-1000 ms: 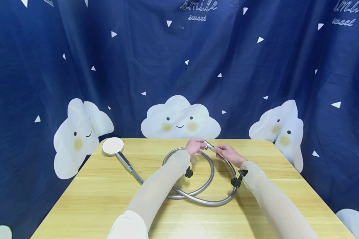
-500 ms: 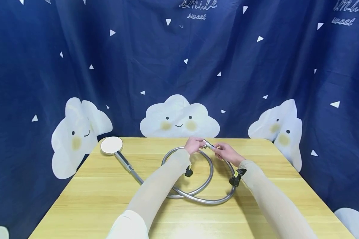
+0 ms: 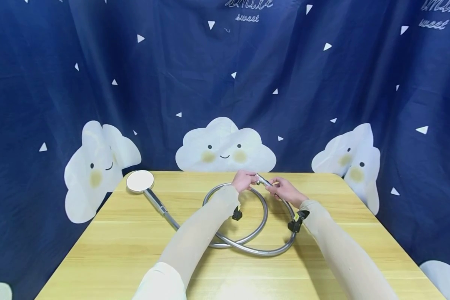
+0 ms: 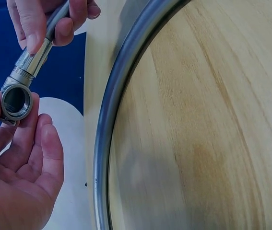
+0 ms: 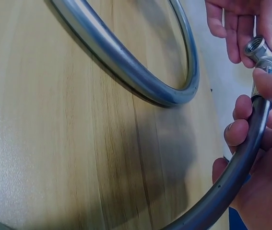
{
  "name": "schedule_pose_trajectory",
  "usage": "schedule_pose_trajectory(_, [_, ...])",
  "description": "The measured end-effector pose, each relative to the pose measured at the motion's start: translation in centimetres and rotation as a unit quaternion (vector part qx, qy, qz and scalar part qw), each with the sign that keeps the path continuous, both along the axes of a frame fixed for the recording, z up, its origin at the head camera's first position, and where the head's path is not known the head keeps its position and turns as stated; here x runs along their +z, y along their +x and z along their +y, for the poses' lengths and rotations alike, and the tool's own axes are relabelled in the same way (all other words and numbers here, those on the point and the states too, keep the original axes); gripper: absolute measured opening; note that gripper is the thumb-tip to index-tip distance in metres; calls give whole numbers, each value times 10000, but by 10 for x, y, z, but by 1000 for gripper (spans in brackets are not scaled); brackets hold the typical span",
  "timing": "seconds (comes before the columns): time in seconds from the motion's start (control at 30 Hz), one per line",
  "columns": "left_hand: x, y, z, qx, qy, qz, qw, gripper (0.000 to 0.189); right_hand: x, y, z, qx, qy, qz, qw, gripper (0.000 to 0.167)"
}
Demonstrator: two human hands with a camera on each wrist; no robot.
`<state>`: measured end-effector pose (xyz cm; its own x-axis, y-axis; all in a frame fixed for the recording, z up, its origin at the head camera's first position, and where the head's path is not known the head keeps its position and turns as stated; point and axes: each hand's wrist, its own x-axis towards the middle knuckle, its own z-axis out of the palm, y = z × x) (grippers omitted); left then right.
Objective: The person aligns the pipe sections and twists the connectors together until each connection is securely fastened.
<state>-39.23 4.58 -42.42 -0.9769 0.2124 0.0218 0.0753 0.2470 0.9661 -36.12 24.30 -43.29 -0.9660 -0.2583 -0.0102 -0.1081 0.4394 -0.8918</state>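
My left hand (image 3: 243, 181) pinches a chrome metal fitting (image 4: 21, 76) between thumb and fingertips. The fitting's round, internally threaded mouth faces the left wrist camera. Its neck runs into the shiny nut (image 4: 36, 58) at one end of a grey metal shower hose (image 3: 265, 212), with a few threads showing between them. With thumb and curled fingers, my right hand (image 3: 286, 192) holds the hose end at that nut. Both hands are raised over the table's far side. At the hose's other end lies a handheld shower head (image 3: 140, 182) with a white round face, on the far left.
The hose lies in a loop and crosses itself on the wooden table (image 3: 108, 258), under my forearms. A dark blue curtain (image 3: 157, 83) with white clouds hangs right behind the table's far edge. Black wrist cameras (image 3: 295, 226) hang below my wrists.
My right thumb and fingers have shifted slightly at the hose end. The left hand keeps its hold on the fitting, and the hose and shower head lie as before.
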Motion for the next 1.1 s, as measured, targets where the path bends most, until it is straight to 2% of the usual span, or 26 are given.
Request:
schedule_pose_trajectory(0.13, [2,1,0,39,18,8,10000,36,-1,-1,1,75,7,115,9999,21])
schedule_pose_trajectory(0.37, [2,-1,1,105,-11,12,9999,36,-2,-2,2,131,7,173,9998,25])
schedule_pose_trajectory(0.6, [0,-2,-1,99,-28,-68,9999,35,-1,0,-3,-44,-3,-11,10000,29])
schedule_pose_trajectory(1.1, [2,-1,-1,145,93,-90,9998,34,-1,-1,-4,-73,-188,223,9995,16])
